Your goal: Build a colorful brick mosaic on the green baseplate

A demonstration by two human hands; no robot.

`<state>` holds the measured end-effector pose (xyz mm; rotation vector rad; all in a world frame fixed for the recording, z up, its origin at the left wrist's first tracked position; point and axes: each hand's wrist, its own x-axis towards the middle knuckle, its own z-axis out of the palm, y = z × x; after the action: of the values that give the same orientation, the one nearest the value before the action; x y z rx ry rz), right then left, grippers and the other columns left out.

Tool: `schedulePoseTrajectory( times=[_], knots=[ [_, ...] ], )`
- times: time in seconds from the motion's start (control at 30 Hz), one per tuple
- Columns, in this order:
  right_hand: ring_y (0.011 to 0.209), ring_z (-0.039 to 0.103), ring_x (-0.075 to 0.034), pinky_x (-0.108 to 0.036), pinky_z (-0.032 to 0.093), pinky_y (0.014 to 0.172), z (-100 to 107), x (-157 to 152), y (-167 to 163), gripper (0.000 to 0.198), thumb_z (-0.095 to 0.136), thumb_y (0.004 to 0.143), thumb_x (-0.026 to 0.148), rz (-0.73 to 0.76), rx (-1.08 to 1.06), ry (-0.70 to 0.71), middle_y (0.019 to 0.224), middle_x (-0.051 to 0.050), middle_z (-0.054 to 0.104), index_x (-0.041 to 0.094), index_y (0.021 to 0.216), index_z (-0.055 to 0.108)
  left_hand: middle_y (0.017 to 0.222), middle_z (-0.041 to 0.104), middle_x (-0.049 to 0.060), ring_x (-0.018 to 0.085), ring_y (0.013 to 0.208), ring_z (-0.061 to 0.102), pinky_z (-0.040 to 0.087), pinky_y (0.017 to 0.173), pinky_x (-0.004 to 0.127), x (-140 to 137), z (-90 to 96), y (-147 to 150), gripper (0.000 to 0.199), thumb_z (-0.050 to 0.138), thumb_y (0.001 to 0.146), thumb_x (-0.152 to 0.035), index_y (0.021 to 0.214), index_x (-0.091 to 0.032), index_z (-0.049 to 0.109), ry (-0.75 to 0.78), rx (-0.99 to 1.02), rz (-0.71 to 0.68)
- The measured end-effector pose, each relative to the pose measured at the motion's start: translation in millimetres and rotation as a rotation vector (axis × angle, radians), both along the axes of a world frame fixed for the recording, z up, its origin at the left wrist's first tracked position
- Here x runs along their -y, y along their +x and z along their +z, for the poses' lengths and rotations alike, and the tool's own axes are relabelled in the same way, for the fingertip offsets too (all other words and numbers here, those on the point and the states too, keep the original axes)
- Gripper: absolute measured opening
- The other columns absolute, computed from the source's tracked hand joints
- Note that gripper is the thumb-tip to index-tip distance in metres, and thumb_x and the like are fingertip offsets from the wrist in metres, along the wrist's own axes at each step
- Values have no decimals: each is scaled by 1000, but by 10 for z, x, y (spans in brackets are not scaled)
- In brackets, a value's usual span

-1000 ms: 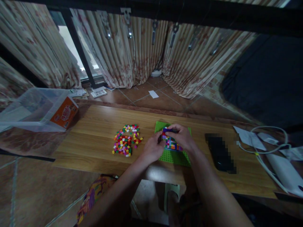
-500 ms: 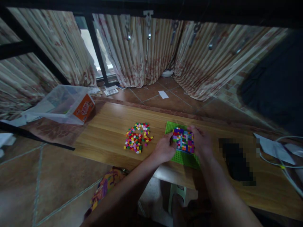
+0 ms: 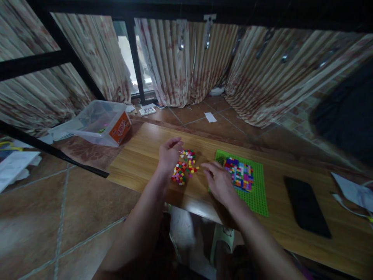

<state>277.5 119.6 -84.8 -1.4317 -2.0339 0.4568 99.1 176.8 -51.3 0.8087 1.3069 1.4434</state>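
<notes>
A pile of small coloured toy bricks (image 3: 181,172) lies loose on the wooden table. My left hand (image 3: 169,156) hovers at the pile's left side, fingers loosely bent and apart, nothing visible in them. Between the pile and the green baseplate (image 3: 258,194) is my right hand (image 3: 219,182), its fingers stretched toward the bricks and holding nothing I can see. It hides the baseplate's lower left part. On the baseplate sits a block of tightly packed multicoloured bricks (image 3: 240,173).
A black phone (image 3: 307,206) lies right of the baseplate, with white paper (image 3: 354,190) and a white cable (image 3: 349,206) beyond. A clear plastic bin (image 3: 99,122) with an orange label stands past the table's left end. Curtains (image 3: 175,66) hang behind.
Both hands have left the packed brick block and moved left, the left one to the loose pile, the right one just short of it. The camera view has turned slightly left.
</notes>
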Motion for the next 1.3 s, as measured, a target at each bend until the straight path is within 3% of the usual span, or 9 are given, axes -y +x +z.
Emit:
schedulePoseTrajectory(
  times=[0.13,0.33,0.47,0.67,0.93,1.03,1.13,1.2,1.3],
  knots=[
    [94,62,-21,-32,47,86,-115,-88,-140,31,45,90,12,4,143,-51,102,-8,64,21,110,67,76,65,1,8,60,55,41,60,21,58,76,-144,24,69,63,-22,85,-14,65,-7,91,8],
    [83,61,-19,-30,46,77,-213,-186,-179,21,47,88,15,-45,195,-69,93,-7,63,21,88,67,76,66,2,10,63,56,42,64,24,89,87,-195,20,69,64,-23,82,-14,66,-23,94,-21],
    [80,62,-21,-31,45,76,-196,-262,-189,21,45,87,17,-138,136,-35,87,-7,66,20,91,65,76,66,2,10,64,56,42,66,24,89,106,-239,19,68,65,-22,82,-14,67,-22,113,-27],
    [84,63,-20,-31,45,80,-154,-384,-323,24,49,87,19,-92,166,-78,94,-8,68,21,99,70,76,66,2,10,63,56,43,66,24,73,134,-257,19,67,66,-22,83,-14,67,-11,122,-18],
    [80,63,-20,-32,45,77,-122,-385,-333,17,51,86,22,-158,146,-105,88,-8,69,18,88,68,75,66,1,11,66,56,44,67,24,109,15,-143,17,70,66,-23,81,-15,68,-67,98,-42],
    [76,64,-19,-31,48,73,58,-351,-348,17,53,86,29,-143,-78,-131,83,-5,71,20,89,67,73,65,4,12,68,58,45,68,24,191,-38,-6,15,66,76,-30,76,-14,65,-200,279,-87],
    [78,67,-18,-30,50,73,266,-331,-422,18,59,83,32,-1,-314,-191,87,-4,73,21,95,68,67,63,5,11,62,58,47,65,23,242,-37,98,27,51,88,-31,70,-14,61,-351,588,-195],
    [80,68,-18,-29,51,74,347,-348,-471,22,60,83,31,65,-391,-213,92,-4,74,22,100,68,64,61,4,10,58,56,47,63,23,238,-7,104,30,45,91,-25,68,-14,59,-361,727,-215],
    [83,67,-18,-30,51,76,322,-425,-484,23,53,87,30,-14,-346,-123,94,-4,74,23,99,71,66,61,4,9,60,57,46,62,20,194,51,3,24,45,88,-16,69,-13,60,-322,792,-146]
  ],
)
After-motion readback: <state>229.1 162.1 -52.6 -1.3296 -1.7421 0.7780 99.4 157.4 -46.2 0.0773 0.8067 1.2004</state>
